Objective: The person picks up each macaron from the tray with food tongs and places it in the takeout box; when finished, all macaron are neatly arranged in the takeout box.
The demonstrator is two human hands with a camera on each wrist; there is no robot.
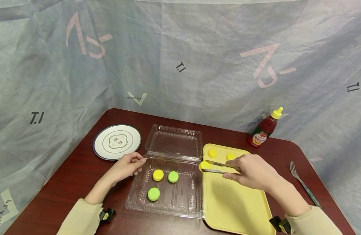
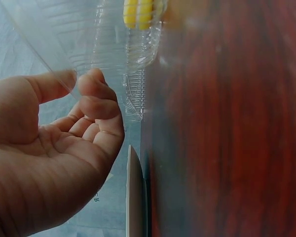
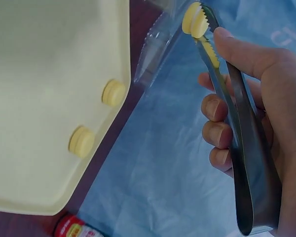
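My right hand (image 1: pixel 252 171) grips metal tongs (image 3: pixel 241 138), whose serrated tips pinch a yellow macaron (image 1: pixel 205 166). In the head view that macaron is over the border between the clear plastic container (image 1: pixel 180 204) and the yellow tray (image 1: pixel 236 202). My left hand (image 1: pixel 127 168) pinches the container's rim between thumb and fingers, near its back left corner. The hinged lid (image 1: pixel 173 142) lies folded back. Inside the container sit one yellow macaron (image 1: pixel 158 175) and two green macarons (image 1: pixel 173 177). Two yellow macarons (image 3: pixel 113 93) stand at the tray's far end.
A white plate (image 1: pixel 117 142) with a dark rim lies at the back left. At the back right stands a red sauce bottle (image 1: pixel 262 130) with a yellow cap. A fork (image 1: pixel 304 184) lies along the right side of the brown table (image 1: pixel 110 212). Grey cloth hangs behind.
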